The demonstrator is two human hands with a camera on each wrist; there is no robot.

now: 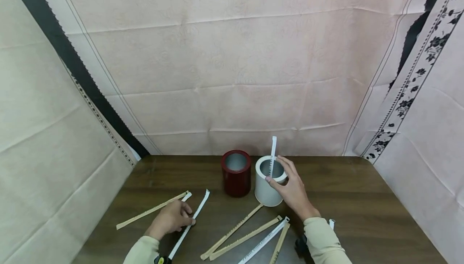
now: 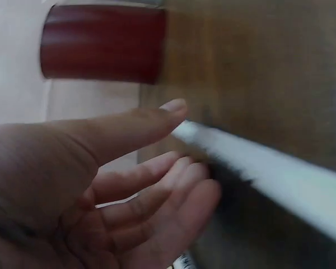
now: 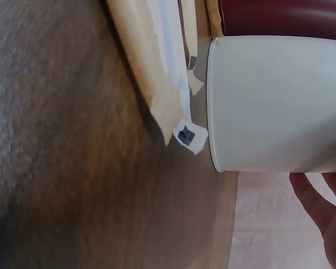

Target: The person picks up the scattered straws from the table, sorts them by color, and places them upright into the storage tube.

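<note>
My right hand (image 1: 291, 185) grips the white cup (image 1: 266, 193) at its upper right, thumb on the near rim, fingers toward the far side. In the right wrist view two fingers reach behind the cup's side. A slim white paper-wrapped stick (image 1: 273, 147) stands in the cup, its lower end hidden. At the left my left hand (image 1: 171, 217) touches a second white paper-wrapped stick (image 1: 201, 203) with its thumb. The fingers are loosely bent, apart from the thumb, in the left wrist view. Beneath that hand lie a tan wrapped stick (image 1: 145, 214) and another white one (image 1: 186, 196).
A dark red cup (image 1: 232, 181) stands left of the white one. Several tan and white wrapped sticks (image 1: 246, 238) lie in front of the cups. A white stick end (image 1: 331, 223) shows beside the right sleeve. Pale cloth (image 1: 232, 62) hangs behind the brown table (image 1: 344, 199).
</note>
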